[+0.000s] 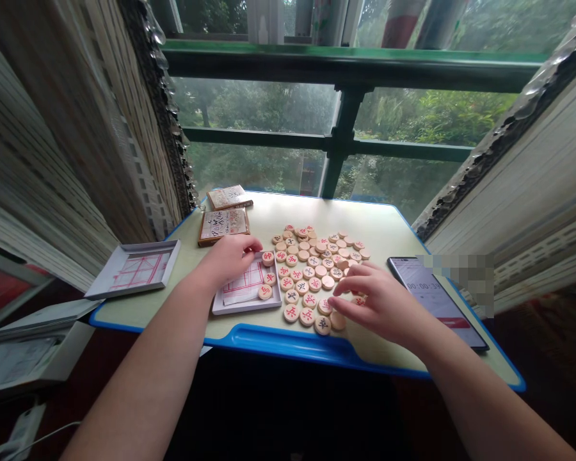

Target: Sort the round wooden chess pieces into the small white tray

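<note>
Many round wooden Chinese chess pieces (315, 283) with red or black characters are spread over the middle of the table. To their left is a shallow white box (247, 308) with a folded, red-lined paper (242, 282) inside. Three pieces lie along its right side, one of them a red-marked piece (265, 292). My left hand (233, 255) is over the box's far edge, thumb and fingers apart, fingertips close to the farthest piece (267, 257). Over the right part of the spread, my right hand (367, 298) has its fingers apart and hides some pieces; nothing shows in its grasp.
Another shallow white box (139, 266) with red-lined paper sits at the table's left edge. Two printed boxes (224, 224) lie at the back left. A phone (436, 304) showing a timer rests on the right. The table (365, 218) has a blue rim, with a window behind it.
</note>
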